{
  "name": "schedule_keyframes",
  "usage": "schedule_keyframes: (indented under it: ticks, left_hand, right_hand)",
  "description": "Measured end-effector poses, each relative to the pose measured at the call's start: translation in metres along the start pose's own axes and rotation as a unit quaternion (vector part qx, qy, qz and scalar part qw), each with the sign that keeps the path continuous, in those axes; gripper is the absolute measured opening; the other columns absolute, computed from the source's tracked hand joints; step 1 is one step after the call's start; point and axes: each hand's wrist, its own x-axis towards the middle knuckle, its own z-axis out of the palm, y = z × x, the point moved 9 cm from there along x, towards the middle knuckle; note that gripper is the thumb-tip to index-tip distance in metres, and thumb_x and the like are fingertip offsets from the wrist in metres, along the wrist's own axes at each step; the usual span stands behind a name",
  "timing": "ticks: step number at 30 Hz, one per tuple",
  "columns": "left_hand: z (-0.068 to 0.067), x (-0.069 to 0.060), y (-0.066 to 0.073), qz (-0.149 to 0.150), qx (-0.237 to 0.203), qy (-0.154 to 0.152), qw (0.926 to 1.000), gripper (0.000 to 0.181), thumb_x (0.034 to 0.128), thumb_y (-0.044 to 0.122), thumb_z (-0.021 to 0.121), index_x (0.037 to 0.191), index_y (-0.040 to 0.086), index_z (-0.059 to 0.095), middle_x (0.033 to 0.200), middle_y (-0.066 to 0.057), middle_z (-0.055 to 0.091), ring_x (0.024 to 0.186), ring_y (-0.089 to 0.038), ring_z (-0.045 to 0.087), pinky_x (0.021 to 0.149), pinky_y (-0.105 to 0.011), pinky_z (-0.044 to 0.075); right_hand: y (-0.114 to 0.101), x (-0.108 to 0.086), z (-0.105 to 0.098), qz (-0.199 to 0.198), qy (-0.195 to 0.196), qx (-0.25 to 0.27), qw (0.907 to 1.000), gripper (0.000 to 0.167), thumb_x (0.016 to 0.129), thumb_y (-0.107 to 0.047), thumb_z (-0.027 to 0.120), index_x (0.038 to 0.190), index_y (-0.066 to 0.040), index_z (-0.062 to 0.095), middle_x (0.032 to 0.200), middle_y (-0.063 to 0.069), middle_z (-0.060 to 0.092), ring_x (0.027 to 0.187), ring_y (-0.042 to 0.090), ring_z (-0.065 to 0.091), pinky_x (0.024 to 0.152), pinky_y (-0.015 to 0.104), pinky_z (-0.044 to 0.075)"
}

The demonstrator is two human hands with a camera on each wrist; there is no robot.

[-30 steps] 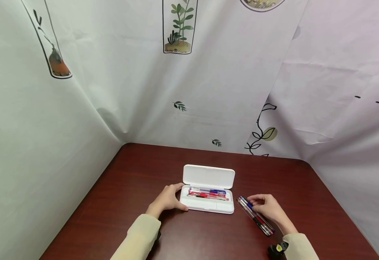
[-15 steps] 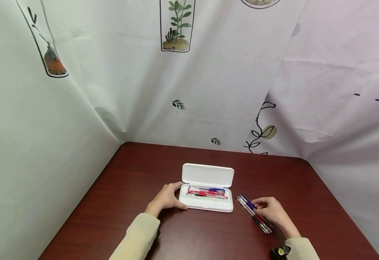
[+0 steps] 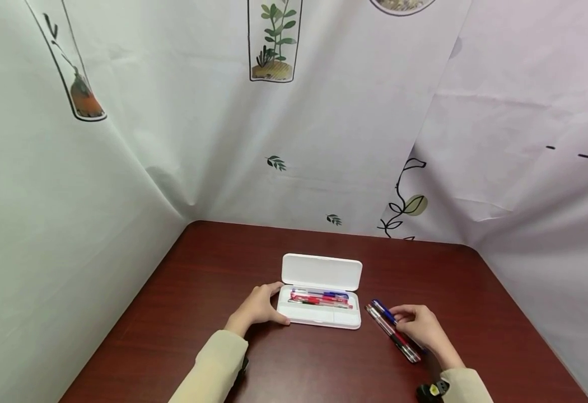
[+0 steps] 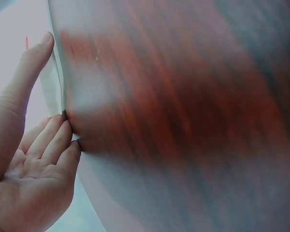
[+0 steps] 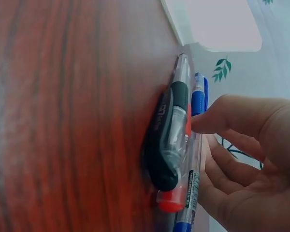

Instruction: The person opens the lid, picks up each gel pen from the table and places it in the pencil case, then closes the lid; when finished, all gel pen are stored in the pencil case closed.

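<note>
I judged this the pick: right hand (image 3: 420, 326) pinched blue pen (image 3: 383, 310), left hand (image 3: 259, 305) gripped case (image 3: 346, 318), lift needed next.

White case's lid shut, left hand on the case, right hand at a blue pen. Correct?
No: the lid is open, per the head view. The rest holds: left hand on the white case, right hand at the blue pen.

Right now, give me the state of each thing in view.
White pen case: open, left end held by the left hand
Lid: raised
Pens inside: lying flat
Blue pen: pinched in the right hand
Pens next to it: lying side by side
Patterned cloth: hanging, creased
</note>
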Motion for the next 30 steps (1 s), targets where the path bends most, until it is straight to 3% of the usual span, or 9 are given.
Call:
schedule_keyframes:
  ticks: [5, 14, 25, 30]
  left_hand:
    - [0.002, 0.0, -0.001, -0.001, -0.006, 0.0, 1.0, 0.087, 0.0556, 0.027, 0.096, 0.129, -0.001, 0.059, 0.128, -0.015, 0.064, 0.117, -0.027, 0.059, 0.101, -0.046, 0.046]
    - [0.002, 0.0, -0.001, -0.002, -0.007, 0.001, 1.0, 0.087, 0.0556, 0.028, 0.096, 0.13, 0.0, 0.059, 0.128, -0.014, 0.064, 0.117, -0.026, 0.059, 0.102, -0.044, 0.046]
    - [0.001, 0.0, -0.001, -0.001, -0.013, 0.006, 0.9999, 0.09, 0.0545, 0.025, 0.096, 0.13, -0.003, 0.057, 0.129, -0.017, 0.063, 0.12, -0.029, 0.058, 0.103, -0.046, 0.045]
    - [0.0, 0.0, -0.001, -0.001, -0.014, 0.006, 0.9999, 0.089, 0.0551, 0.026, 0.096, 0.13, -0.002, 0.058, 0.128, -0.016, 0.063, 0.119, -0.028, 0.059, 0.102, -0.046, 0.046]
  right_hand:
    - [-0.001, 0.001, 0.001, 0.005, -0.002, 0.026, 0.9996, 0.028, 0.075, 0.004, 0.07, 0.104, 0.001, 0.073, 0.088, 0.009, 0.071, 0.074, 0.013, 0.063, 0.061, 0.023, 0.051]
    - [-0.015, 0.012, 0.009, -0.02, -0.008, 0.056, 0.9982, 0.027, 0.077, 0.005, 0.069, 0.103, 0.002, 0.072, 0.088, 0.011, 0.071, 0.075, 0.013, 0.063, 0.064, 0.022, 0.053]
    - [-0.046, 0.023, 0.022, -0.05, -0.025, 0.089, 0.9945, 0.026, 0.078, 0.005, 0.07, 0.103, 0.002, 0.072, 0.086, 0.012, 0.07, 0.073, 0.014, 0.061, 0.062, 0.022, 0.052]
    - [-0.062, 0.029, 0.029, -0.059, -0.028, 0.081, 0.9946, 0.025, 0.079, 0.007, 0.068, 0.102, -0.001, 0.073, 0.086, 0.013, 0.069, 0.073, 0.014, 0.059, 0.062, 0.022, 0.05]
